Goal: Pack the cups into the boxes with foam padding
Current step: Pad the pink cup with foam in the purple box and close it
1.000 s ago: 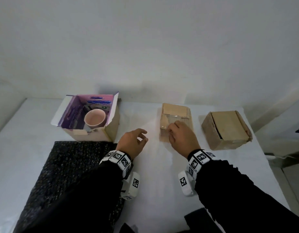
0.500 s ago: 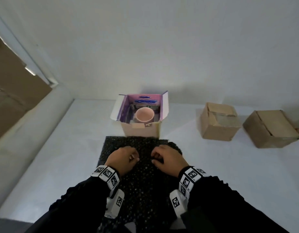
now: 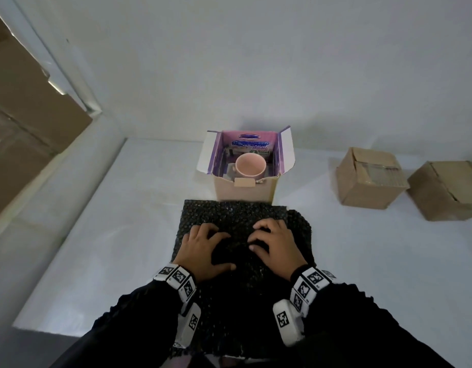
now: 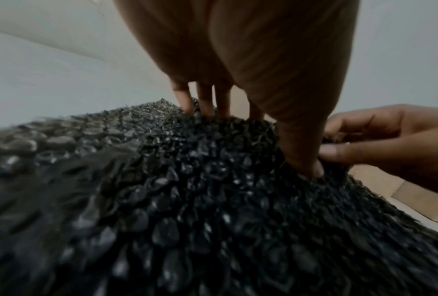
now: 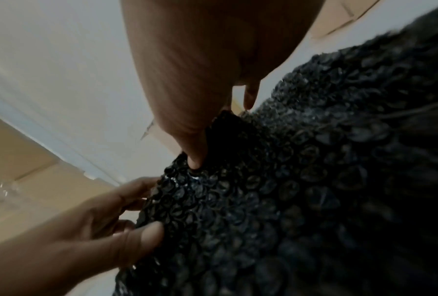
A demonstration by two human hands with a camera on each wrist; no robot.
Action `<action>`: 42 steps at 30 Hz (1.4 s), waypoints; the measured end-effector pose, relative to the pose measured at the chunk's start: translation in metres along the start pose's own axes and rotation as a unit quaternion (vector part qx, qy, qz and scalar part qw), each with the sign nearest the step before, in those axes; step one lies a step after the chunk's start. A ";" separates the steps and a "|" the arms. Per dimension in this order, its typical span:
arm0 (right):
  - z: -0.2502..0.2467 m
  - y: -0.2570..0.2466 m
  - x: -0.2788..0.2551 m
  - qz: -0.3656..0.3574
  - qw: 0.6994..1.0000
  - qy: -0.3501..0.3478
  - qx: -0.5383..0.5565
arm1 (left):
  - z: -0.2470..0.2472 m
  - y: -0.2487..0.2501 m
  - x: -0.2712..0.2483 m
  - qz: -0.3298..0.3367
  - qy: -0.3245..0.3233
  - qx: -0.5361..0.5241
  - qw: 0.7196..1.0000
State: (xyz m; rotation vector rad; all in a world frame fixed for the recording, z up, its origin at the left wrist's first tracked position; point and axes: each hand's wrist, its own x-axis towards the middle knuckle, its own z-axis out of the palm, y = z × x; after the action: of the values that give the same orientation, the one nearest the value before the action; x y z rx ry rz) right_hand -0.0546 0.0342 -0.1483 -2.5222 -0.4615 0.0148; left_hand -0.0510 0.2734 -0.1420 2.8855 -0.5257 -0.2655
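A pink cup (image 3: 249,167) stands inside an open box (image 3: 244,193) with purple inner walls, at the back of the table. In front of the box lies a black bubbled padding sheet (image 3: 235,215). My left hand (image 3: 216,240) and right hand (image 3: 261,239) are side by side on the sheet, fingers curled into it. In the left wrist view my left hand (image 4: 258,140) has thumb and fingers dug into a raised fold of the sheet (image 4: 162,190). In the right wrist view my right hand (image 5: 223,133) pinches the same fold (image 5: 301,180).
Two closed brown cardboard boxes (image 3: 370,179) (image 3: 447,189) sit to the right of the open box. A large cardboard panel (image 3: 22,107) leans at the far left. The white table (image 3: 110,235) ends at its near edge, bottom left.
My right hand left the taped brown box and both hands came onto the black sheet. Their fingers have since dug in and bunched it up. The view swung left.
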 end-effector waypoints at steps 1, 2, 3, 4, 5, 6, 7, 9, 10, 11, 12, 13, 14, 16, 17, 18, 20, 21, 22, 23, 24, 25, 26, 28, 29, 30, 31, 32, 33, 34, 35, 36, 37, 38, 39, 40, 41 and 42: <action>-0.005 -0.001 0.006 -0.008 0.999 0.009 0.044 | -0.003 -0.002 0.002 0.026 0.045 -0.007 0.999; -0.010 -0.002 0.012 -0.011 0.996 0.018 0.089 | -0.007 -0.004 0.005 0.052 0.084 -0.019 0.995; -0.016 -0.006 0.017 -0.010 0.991 0.034 0.128 | -0.010 -0.007 0.009 0.072 0.116 -0.032 0.990; -0.022 -0.010 0.022 -0.006 0.986 0.054 0.157 | -0.015 -0.008 0.013 0.083 0.137 -0.052 0.986; -0.027 -0.016 0.025 0.003 0.981 0.073 0.180 | -0.021 -0.008 0.016 0.088 0.150 -0.079 0.982; -0.032 -0.020 0.027 0.016 0.976 0.084 0.200 | -0.028 -0.006 0.019 0.084 0.157 -0.113 0.977; -0.035 -0.024 0.028 0.037 0.972 0.083 0.216 | -0.034 -0.005 0.022 0.074 0.163 -0.150 0.972; -0.042 -0.028 0.031 0.078 0.970 0.057 0.222 | -0.043 -0.001 0.026 0.045 0.172 -0.199 0.964; -0.044 -0.029 0.032 0.091 0.972 0.046 0.211 | -0.046 0.001 0.028 0.038 0.182 -0.206 0.961; -0.046 -0.028 0.033 0.104 0.973 0.044 0.202 | -0.048 0.002 0.030 0.040 0.189 -0.206 0.959; -0.049 -0.027 0.035 0.115 0.972 0.045 0.197 | -0.050 0.004 0.032 0.043 0.191 -0.205 0.959; -0.054 -0.028 0.037 0.125 0.971 0.048 0.200 | -0.053 0.006 0.034 0.047 0.191 -0.204 0.959; -0.058 -0.028 0.039 0.129 0.968 0.050 0.208 | -0.057 0.009 0.035 0.054 0.190 -0.201 0.959; -0.069 -0.029 0.046 0.127 0.966 0.052 0.219 | -0.068 0.010 0.035 0.069 0.183 -0.194 0.961; -0.075 -0.031 0.050 0.122 0.966 0.052 0.220 | -0.074 0.010 0.036 0.077 0.170 -0.194 0.963; -0.081 -0.032 0.053 0.111 0.968 0.054 0.219 | -0.080 0.009 0.036 0.088 0.155 -0.199 0.964; -0.096 -0.034 0.060 0.071 0.976 0.064 0.195 | -0.093 0.006 0.039 0.109 0.135 -0.228 0.958; -0.103 -0.036 0.064 0.048 0.981 0.073 0.174 | -0.099 0.005 0.042 0.119 0.130 -0.246 0.953; -0.110 -0.038 0.067 0.027 0.984 0.083 0.157 | -0.106 0.004 0.044 0.131 0.128 -0.262 0.948; -0.116 -0.038 0.071 0.011 0.985 0.098 0.144 | -0.114 0.004 0.047 0.144 0.126 -0.274 0.943; -0.122 -0.037 0.076 -0.001 0.984 0.117 0.136 | -0.123 0.003 0.051 0.153 0.124 -0.284 0.938; -0.127 -0.037 0.081 -0.008 0.982 0.137 0.132 | -0.131 0.002 0.055 0.157 0.123 -0.289 0.936; -0.133 -0.035 0.086 -0.013 0.979 0.153 0.131 | -0.140 0.001 0.059 0.158 0.124 -0.290 0.936; -0.143 -0.032 0.099 -0.014 0.976 0.179 0.122 | -0.155 -0.002 0.069 0.142 0.134 -0.307 0.931; -0.150 -0.032 0.105 -0.007 0.975 0.185 0.121 | -0.162 -0.001 0.074 0.119 0.130 -0.338 0.925; -0.157 -0.032 0.110 -0.001 0.974 0.186 0.131 | -0.168 -0.001 0.080 0.092 0.121 -0.385 0.910; -0.162 -0.034 0.116 0.011 0.973 0.184 0.141 | -0.173 0.001 0.085 0.071 0.113 -0.430 0.893; -0.167 -0.037 0.121 0.015 0.972 0.178 0.155 | -0.178 0.002 0.091 0.053 0.110 -0.464 0.878; -0.171 -0.041 0.126 0.019 0.970 0.173 0.170 | -0.184 0.004 0.097 0.037 0.113 -0.482 0.868; -0.173 -0.042 0.130 0.015 0.971 0.162 0.177 | -0.189 0.006 0.103 0.024 0.120 -0.501 0.857; -0.174 -0.041 0.136 0.010 0.974 0.154 0.166 | -0.193 0.006 0.109 0.015 0.123 -0.531 0.838; -0.174 -0.040 0.141 0.011 0.980 0.140 0.142 | -0.198 0.008 0.113 0.007 0.117 -0.575 0.810; -0.173 -0.037 0.148 0.023 0.985 0.130 0.110 | -0.201 0.009 0.118 0.003 0.110 -0.615 0.781; -0.171 -0.033 0.156 0.027 0.988 0.129 0.078 | -0.202 0.010 0.124 0.000 0.106 -0.646 0.756; -0.169 -0.030 0.164 0.033 0.989 0.132 0.050 | -0.202 0.010 0.131 -0.005 0.113 -0.654 0.748; -0.166 -0.026 0.172 0.035 0.989 0.144 0.014 | -0.200 0.010 0.139 -0.014 0.126 -0.650 0.749; -0.164 -0.023 0.180 0.040 0.986 0.161 -0.021 | -0.196 0.010 0.146 -0.021 0.145 -0.633 0.760; -0.162 -0.021 0.187 0.045 0.981 0.181 -0.055 | -0.192 0.011 0.154 -0.027 0.172 -0.606 0.776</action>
State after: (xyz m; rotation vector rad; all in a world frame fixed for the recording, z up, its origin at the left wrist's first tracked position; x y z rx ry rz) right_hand 0.1322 0.0248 0.0151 -2.5727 -0.2058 -0.4394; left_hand 0.1275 0.2381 0.0238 1.6004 -0.0891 -0.0273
